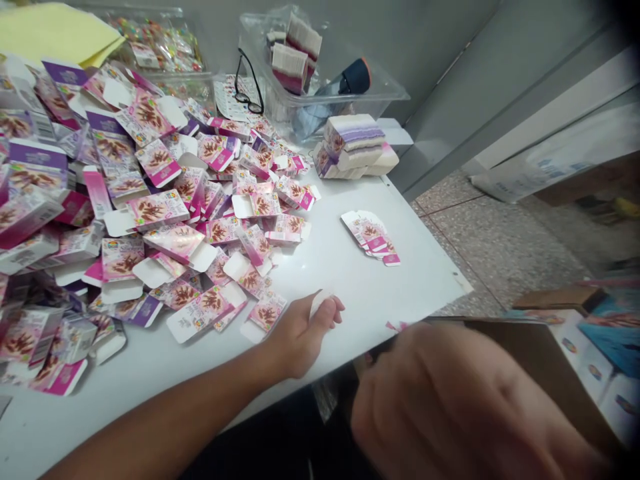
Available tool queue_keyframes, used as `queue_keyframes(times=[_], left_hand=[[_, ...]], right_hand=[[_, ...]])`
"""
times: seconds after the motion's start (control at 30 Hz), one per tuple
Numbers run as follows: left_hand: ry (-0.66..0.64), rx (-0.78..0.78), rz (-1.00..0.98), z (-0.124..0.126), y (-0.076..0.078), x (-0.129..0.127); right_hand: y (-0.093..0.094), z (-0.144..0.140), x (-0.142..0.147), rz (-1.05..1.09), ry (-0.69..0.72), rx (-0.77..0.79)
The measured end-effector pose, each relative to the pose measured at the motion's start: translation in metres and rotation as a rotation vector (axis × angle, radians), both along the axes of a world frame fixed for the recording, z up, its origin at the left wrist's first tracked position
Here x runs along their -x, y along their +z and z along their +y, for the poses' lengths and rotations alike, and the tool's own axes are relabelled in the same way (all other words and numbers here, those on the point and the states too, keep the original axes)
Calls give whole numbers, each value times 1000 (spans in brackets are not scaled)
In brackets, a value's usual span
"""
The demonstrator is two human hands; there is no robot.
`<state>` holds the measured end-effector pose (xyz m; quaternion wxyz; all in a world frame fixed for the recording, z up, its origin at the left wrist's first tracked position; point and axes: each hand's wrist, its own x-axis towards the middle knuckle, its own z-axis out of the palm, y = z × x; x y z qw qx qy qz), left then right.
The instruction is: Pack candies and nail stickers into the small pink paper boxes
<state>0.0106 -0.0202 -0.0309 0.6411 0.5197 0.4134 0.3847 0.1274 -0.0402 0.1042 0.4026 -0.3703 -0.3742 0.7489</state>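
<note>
My left hand (303, 337) is closed above the table near its front edge. Between its thumb and fingers shows a small white piece of card (320, 303), mostly covered by the hand. My right hand (450, 393) is close to the camera, beyond the table's front edge, curled and blurred. A pink and white scrap (397, 326) shows by its fingers; I cannot tell whether it is held. Flat, unfolded small cartons (371, 237) lie fanned out on the table ahead. To the left spreads a big heap of folded small cartons (165, 207), pink and purple, many with flaps up.
Stacked flat cartons (355, 147) stand at the table's back right. Behind are a clear plastic bin (390, 90) holding more stacks and a bottle (356, 77), black glasses (249, 100), and a tray of wrapped sweets (165, 43). Cardboard boxes (575, 340) stand at lower right.
</note>
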Motion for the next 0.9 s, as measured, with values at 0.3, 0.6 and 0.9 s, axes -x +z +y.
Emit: queue_keyframes(times=[0.3,0.6,0.9], left_hand=[[17,54,-210,0,-1,7],[40,140,-302,-4,-10,4],[0,136,-321,-6,-7,9]], right_hand=[[2,31,-1,204,-141,159],[2,28,-7,83,-113,156],[2,30,-8,-36,-136,102]])
